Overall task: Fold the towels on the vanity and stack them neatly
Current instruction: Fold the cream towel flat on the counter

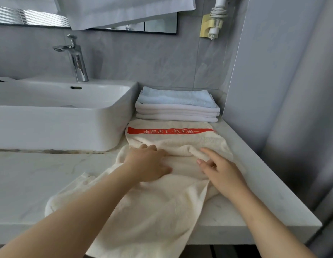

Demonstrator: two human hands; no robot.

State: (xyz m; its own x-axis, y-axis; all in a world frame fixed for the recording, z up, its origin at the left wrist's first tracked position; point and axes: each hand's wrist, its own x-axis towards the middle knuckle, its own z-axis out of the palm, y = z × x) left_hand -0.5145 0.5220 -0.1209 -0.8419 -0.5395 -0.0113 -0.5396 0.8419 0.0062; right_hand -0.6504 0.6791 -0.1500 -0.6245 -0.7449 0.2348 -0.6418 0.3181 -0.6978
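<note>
text carrier: red band (pixel 169 131) across the cream towel (pixel 162 198)
place: far end of the towel, just right of the sink (pixel 50 125), near its front corner
print: one row of white characters on red, dot mid-row
script: looks Chinese
orientation: upside down to the camera
legibility: strokes blurred, wording cannot be read for sure

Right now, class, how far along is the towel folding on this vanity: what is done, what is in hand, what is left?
Done: the light blue towel sits folded on the folded white towels. In hand: the left hand presses the cream towel flat; the right hand pinches a fold. Left: finish folding it, part overhangs the counter edge, then stack it.
</note>
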